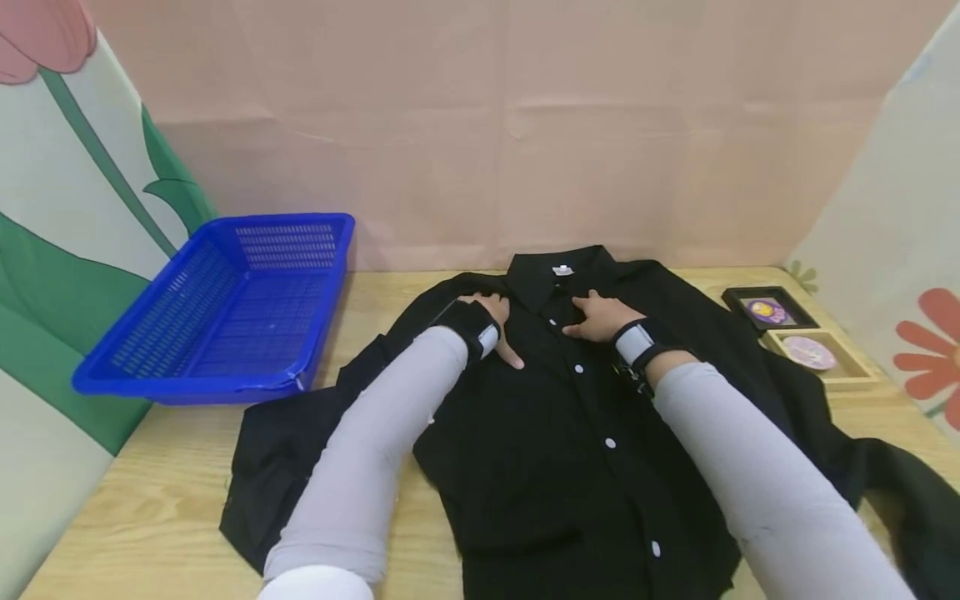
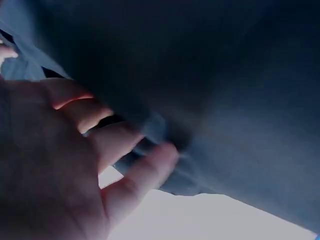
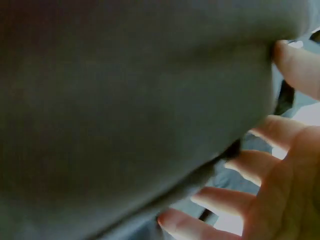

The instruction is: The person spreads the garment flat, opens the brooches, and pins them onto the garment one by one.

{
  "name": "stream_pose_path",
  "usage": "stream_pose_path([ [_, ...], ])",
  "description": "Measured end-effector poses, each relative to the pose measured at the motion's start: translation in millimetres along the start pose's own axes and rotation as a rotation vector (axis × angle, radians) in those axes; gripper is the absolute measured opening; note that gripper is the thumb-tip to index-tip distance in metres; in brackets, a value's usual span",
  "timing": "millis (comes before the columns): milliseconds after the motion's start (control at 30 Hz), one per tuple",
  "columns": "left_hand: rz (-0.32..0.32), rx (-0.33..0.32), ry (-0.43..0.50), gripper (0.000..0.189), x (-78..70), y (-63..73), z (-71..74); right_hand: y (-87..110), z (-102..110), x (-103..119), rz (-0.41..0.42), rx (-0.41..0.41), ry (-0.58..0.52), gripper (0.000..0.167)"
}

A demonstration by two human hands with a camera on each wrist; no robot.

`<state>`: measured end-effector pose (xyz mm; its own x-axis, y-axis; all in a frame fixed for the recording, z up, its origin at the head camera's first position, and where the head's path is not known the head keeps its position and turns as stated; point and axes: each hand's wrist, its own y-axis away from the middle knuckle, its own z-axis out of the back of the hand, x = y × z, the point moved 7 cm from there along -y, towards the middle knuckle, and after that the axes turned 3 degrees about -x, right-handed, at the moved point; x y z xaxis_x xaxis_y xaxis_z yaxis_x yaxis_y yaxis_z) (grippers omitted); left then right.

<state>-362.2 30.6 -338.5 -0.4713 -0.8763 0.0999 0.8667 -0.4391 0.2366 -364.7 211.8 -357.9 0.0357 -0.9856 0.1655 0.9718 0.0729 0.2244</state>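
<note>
A black long-sleeved shirt (image 1: 540,467) lies front side up on the wooden table, its collar (image 1: 536,271) toward the wall and white buttons running down the front. My left hand (image 1: 491,321) rests on the chest left of the buttons, thumb spread away from the fingers. On the other side of the button line, my right hand (image 1: 602,317) touches the cloth just below the collar, fingers spread. In the left wrist view, fingertips (image 2: 167,150) meet the dark fabric. The right wrist view shows spread fingers (image 3: 225,197) along a fold of the shirt.
A blue plastic basket (image 1: 292,383) stands at the back left, close to one shirt sleeve (image 1: 262,475). At the right, a black frame (image 1: 798,312) and a small wooden tray (image 1: 851,371) holding a pink round piece sit beside the other sleeve. Walls border the table (image 1: 142,508).
</note>
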Motion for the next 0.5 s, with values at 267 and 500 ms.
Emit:
stream_pose_path([
  [267,0.032,0.037,0.089,0.121,1.0,2.8,18.2,-11.0,1,-12,-0.044,0.101,-0.007,0.081],
  [500,-0.009,0.069,0.038,0.120,7.7,-14.2,17.1,-19.5,1,-15,-0.055,0.065,-0.017,0.082],
])
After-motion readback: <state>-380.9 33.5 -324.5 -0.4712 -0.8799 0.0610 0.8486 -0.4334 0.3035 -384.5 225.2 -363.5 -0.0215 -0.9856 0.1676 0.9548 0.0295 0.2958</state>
